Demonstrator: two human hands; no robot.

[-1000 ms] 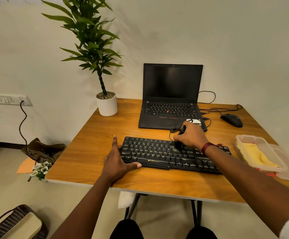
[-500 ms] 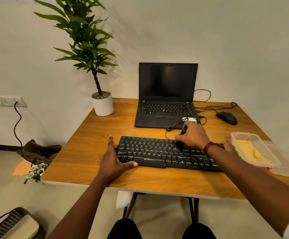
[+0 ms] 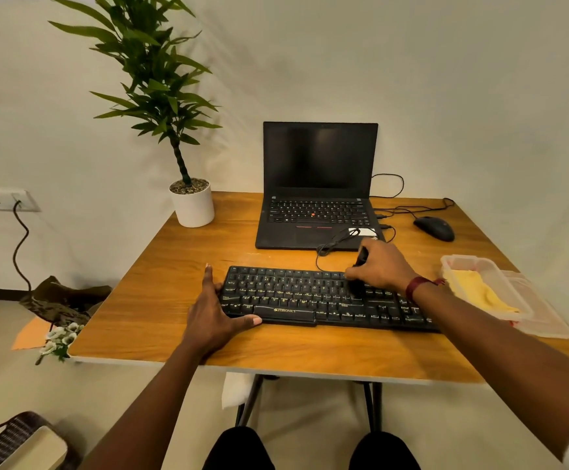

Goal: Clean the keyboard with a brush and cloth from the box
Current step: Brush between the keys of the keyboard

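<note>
The brushing step is in hand. The keyboard (image 3: 310,300) lies across the lower middle of the frame on the table (image 3: 161,300), in front of the laptop (image 3: 317,198). The right hand (image 3: 383,269) has its fingers curled round a dark brush (image 3: 361,256), holding it nearly upright, with the lower end down on the keys right of the keyboard's centre. The left hand (image 3: 213,313) lies flat at the keyboard's left end, fingers straight and thumb along the front edge, apparently steadying it.

The box (image 3: 464,257) sits at the right of the frame, just beside the keyboard's right end, open, with the yellow cloth (image 3: 479,293) inside, so wiping looks not yet begun.

The next move likely calls for drawing the bristles along the key rows while the left hand keeps the keyboard from sliding. Once the rows are covered, the brush would give way to the cloth, an easy reach for the right hand.
</note>
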